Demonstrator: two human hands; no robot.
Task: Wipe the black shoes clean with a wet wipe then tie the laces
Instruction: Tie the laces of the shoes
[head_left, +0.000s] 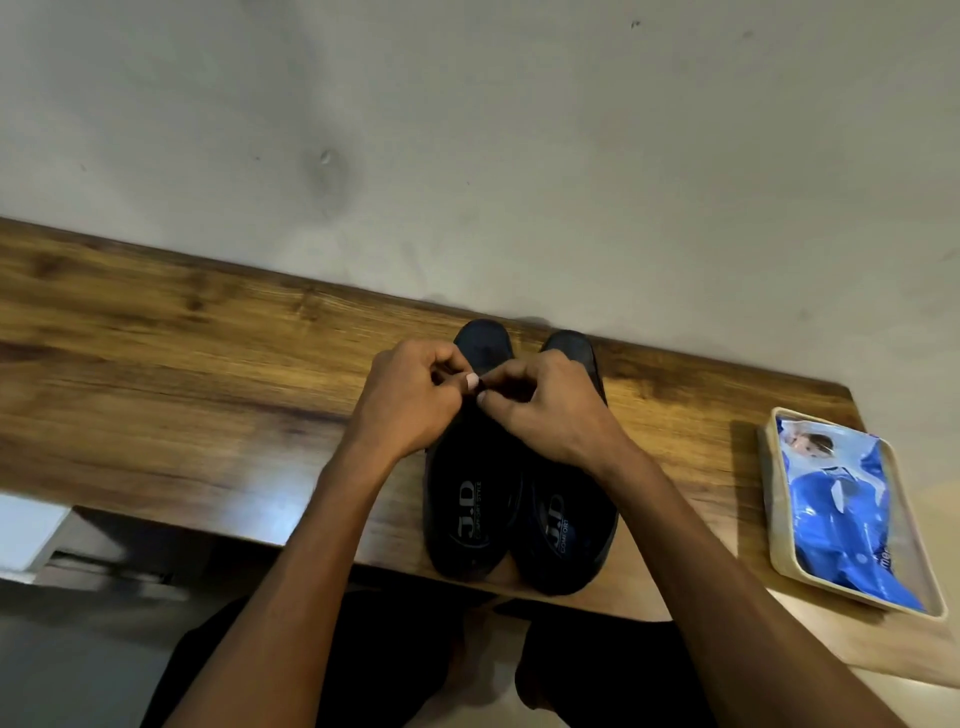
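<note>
Nearest the lens, two bare forearms reaching up from a dark-clothed lap (395, 670), converging over a pair of black shoes. Left hand (410, 400) and right hand (545, 405) curled tight, fingertips almost meeting above the left shoe (470, 499), thumbs and forefingers pinching something small and dark between them, apparently the lace (482, 385), though too blurred and too hidden to say for certain. Right shoe (563, 525) just beside the left one, touching along the inner edge, partly under the right wrist; both toes pointing away toward the wall, heels near the front edge of the table, printed insoles showing "J.D" lettering below the hands. Beneath everything, a wooden table (182, 374) with warm brown grain, running out far to the left of the left hand and ending in a rounded corner off to the right of the right hand. Well apart to the right of the right hand, a shallow cream tray (766, 467) on the tabletop, holding a blue wet wipe pack (836, 514) lying flat inside. Beyond the fingertips, a plain off-white wall (467, 130), scuffed and faintly stained, meeting the table's back edge. Lower left, past the left forearm, grey floor (78, 670) and a pale blurred block (26, 530).
</note>
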